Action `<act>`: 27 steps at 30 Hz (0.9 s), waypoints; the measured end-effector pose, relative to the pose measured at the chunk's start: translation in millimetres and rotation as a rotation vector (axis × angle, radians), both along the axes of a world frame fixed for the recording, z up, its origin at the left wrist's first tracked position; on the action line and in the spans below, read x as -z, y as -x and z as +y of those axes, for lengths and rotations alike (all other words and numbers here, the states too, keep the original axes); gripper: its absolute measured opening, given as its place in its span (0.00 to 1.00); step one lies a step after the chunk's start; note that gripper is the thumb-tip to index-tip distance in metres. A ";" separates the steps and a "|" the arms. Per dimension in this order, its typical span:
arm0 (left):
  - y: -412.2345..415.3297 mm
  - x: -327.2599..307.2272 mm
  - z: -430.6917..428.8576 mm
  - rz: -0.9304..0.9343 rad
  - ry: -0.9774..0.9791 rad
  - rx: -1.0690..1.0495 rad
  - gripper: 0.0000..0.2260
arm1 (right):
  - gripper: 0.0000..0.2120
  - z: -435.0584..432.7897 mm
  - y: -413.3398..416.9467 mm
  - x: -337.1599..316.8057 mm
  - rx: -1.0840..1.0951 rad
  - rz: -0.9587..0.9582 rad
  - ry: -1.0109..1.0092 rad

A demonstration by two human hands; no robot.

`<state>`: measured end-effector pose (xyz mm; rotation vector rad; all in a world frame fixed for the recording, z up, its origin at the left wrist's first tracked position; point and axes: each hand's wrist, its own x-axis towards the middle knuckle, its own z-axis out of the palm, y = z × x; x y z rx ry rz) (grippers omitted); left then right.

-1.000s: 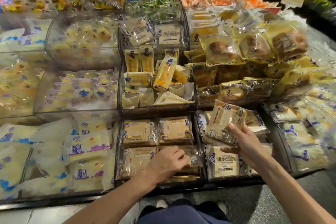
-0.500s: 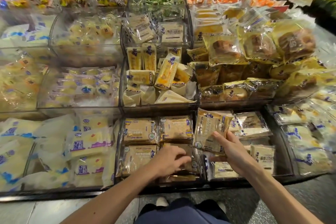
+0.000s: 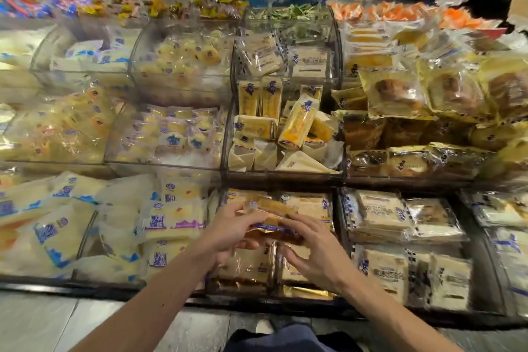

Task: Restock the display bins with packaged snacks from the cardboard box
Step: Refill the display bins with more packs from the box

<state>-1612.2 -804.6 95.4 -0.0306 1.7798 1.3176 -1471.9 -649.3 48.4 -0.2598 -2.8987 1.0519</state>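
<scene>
Both hands are together in the lower middle of the frame: the left hand point(image 3: 231, 233) and the right hand point(image 3: 315, 256) grip one snack packet point(image 3: 271, 221) from either end, just above the packs point(image 3: 248, 266) already lying in the lower middle bin point(image 3: 339, 240). To set it well, I judge it should go down flat, label up, squared with the rows beneath and pressed lightly so the slick wrapper does not slide over the front rim. The cardboard box is not in view. A second ago the right hand alone held this packet up over the bin to the right point(image 3: 483, 260), while the left hand rested on the middle bin's packs; now the packet has come across and both hands share it
</scene>
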 end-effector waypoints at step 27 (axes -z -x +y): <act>59.7 9.8 -3.9 0.442 -0.025 -0.111 0.36 | 0.12 -24.6 93.6 -13.4 0.504 0.027 0.942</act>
